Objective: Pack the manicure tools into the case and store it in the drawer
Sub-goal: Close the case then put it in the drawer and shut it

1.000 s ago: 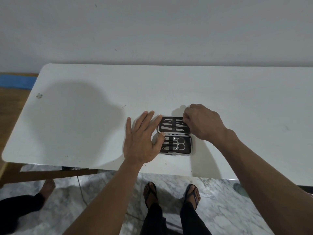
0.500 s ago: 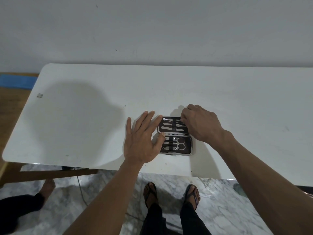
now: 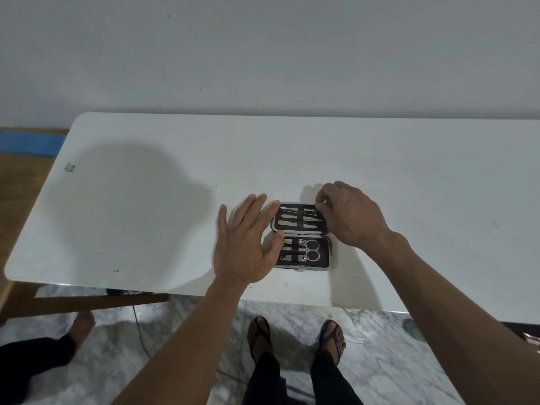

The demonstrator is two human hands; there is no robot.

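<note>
Left hand [image 3: 242, 247] spread, steadying case [image 3: 302, 236] | right hand [image 3: 347, 214] pinching far-half tool | tools lie left-right

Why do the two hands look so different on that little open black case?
The left hand lies flat with straight, spread fingers against the left side of the open black manicure case; the right hand is curled, fingertips pinching at the far half's right end. Both touch the case on the white table.

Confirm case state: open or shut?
Open. The case lies flat on the table, both halves up with tools showing under the straps. The left hand steadies its left edge; the right hand pinches at the far half.
</note>
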